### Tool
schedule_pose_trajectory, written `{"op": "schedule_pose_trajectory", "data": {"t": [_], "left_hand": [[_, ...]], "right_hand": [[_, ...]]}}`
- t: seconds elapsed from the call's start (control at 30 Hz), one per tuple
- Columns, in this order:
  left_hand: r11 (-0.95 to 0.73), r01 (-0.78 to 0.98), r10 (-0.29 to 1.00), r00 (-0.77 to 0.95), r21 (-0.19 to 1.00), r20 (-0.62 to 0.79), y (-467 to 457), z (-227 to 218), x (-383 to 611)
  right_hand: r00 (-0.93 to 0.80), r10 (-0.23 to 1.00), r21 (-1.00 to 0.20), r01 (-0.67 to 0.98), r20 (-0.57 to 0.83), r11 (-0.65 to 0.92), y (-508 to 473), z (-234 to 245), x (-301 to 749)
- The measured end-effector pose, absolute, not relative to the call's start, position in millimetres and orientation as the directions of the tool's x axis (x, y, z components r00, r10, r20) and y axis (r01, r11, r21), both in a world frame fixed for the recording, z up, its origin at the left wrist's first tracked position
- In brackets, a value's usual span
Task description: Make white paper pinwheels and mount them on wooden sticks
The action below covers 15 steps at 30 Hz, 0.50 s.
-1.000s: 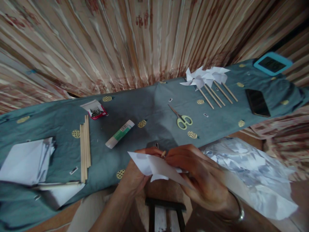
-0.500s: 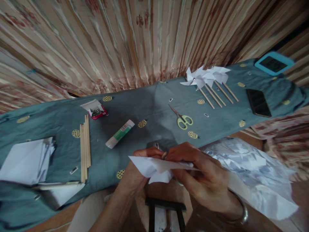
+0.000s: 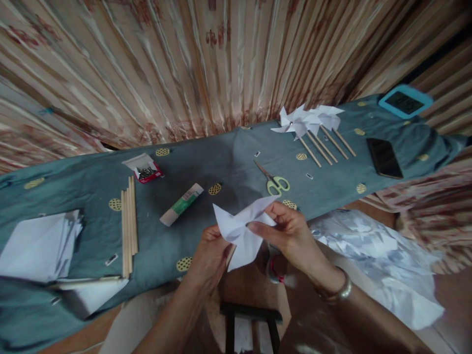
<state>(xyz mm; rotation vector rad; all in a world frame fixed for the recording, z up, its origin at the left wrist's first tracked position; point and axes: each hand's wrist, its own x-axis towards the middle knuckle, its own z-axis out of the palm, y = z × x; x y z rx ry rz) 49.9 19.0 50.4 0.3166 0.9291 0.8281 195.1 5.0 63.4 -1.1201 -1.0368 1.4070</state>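
Note:
Both hands hold a white paper pinwheel [image 3: 241, 228] just in front of the cloth-covered table's [image 3: 206, 162] near edge. My left hand [image 3: 208, 255] grips it from below and behind, fingers curled. My right hand [image 3: 291, 233] pinches the paper's centre with thumb and forefinger; a metal bangle is on that wrist. Whether a stick is attached is hidden by the paper.
On the teal cloth lie a glue stick [image 3: 182, 204], green-handled scissors [image 3: 275, 181], a bundle of wooden sticks [image 3: 129, 223], a small box of pins [image 3: 145, 168], a stack of white paper [image 3: 37, 243], several finished pinwheels [image 3: 309, 123], a black phone [image 3: 384, 157] and a blue-framed device [image 3: 404, 101]. A bag of paper scraps [image 3: 376, 255] sits at right.
The paper was flat and low between my hands; now it is lifted and turned upright, facing me. My right hand has shifted from covering it to pinching its centre.

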Motion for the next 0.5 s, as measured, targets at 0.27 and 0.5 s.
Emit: {"op": "schedule_pose_trajectory", "data": {"t": [0.27,0.5], "left_hand": [[0.669,-0.473,0.732,0.288,0.573,-0.617,16,39,55],[0.671,-0.434,0.738,0.317,0.601,-0.596,8,33,51]], "right_hand": [[-0.103,0.969,-0.909,-0.335,-0.225,-0.246,12,41,200],[-0.150,0.962,-0.910,-0.319,-0.228,-0.266,9,30,202]]}}
